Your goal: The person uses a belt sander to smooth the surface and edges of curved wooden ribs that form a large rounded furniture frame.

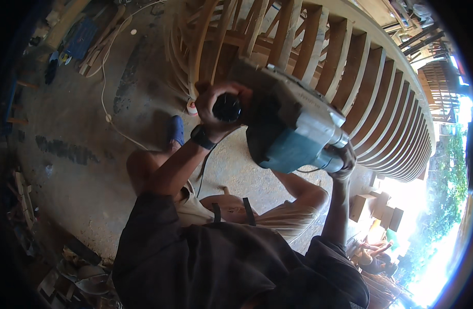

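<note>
In front of my body I hold up a large electric planer (303,123) with a teal housing and a grey metal base. My left hand (209,102) wraps round the black round knob (227,107) at its front end. At the opposite end my right hand (345,160) closes round the rear handle, mostly hidden behind the housing. The planer is tilted, its metal base turned up toward a large curved wooden frame (349,77) with several evenly spaced ribs. Whether the base touches the ribs cannot be told. A dark cord (203,172) hangs below my left wrist.
A pale cable (103,69) snakes over the concrete floor (77,123) on the left. Boards (100,44) and a blue item (82,36) lie at the far left. Wooden blocks (373,207) stand at the right, near a seated person (375,260). My foot wears a blue clog (176,130).
</note>
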{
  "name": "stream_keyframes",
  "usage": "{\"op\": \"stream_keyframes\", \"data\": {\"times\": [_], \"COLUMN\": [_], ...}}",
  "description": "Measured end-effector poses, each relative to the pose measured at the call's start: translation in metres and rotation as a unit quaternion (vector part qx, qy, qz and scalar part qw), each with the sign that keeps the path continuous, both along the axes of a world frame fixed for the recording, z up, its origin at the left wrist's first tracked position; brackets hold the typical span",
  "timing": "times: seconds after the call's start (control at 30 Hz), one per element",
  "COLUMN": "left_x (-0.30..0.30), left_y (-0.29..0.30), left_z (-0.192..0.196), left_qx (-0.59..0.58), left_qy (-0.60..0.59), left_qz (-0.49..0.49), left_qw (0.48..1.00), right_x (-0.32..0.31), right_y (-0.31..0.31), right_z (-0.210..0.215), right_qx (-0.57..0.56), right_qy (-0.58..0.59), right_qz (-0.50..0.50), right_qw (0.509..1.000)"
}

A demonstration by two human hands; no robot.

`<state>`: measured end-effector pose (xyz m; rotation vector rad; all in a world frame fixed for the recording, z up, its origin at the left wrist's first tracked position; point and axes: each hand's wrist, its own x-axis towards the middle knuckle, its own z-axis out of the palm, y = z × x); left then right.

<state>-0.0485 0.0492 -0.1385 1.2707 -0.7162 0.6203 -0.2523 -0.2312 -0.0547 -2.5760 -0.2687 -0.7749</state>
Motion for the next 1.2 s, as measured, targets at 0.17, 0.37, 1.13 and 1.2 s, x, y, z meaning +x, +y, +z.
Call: {"op": "stream_keyframes", "data": {"times": [0.17, 0.37, 1.13, 1.2], "left_x": [-0.025, -0.033, -0.044, -0.030], "left_y": [0.011, 0.016, 0.025, 0.028], "left_z": [-0.034, -0.055, -0.057, -0.040], "left_qx": [0.004, 0.012, 0.028, 0.044], "left_qy": [0.002, -0.017, 0.026, 0.049], "left_qz": [0.016, 0.046, 0.112, 0.121], "left_qw": [1.000, 0.999, 0.993, 0.990], "right_x": [-0.018, -0.021, 0.005, 0.024], "right_y": [0.015, 0.020, 0.012, 0.011], "right_z": [-0.011, -0.020, 0.000, 0.002], "right_qx": [-0.087, -0.115, -0.098, -0.052], "right_qy": [0.015, -0.004, -0.006, -0.036], "right_qz": [-0.015, -0.035, 0.048, 0.063], "right_qw": [0.996, 0.993, 0.994, 0.996]}}
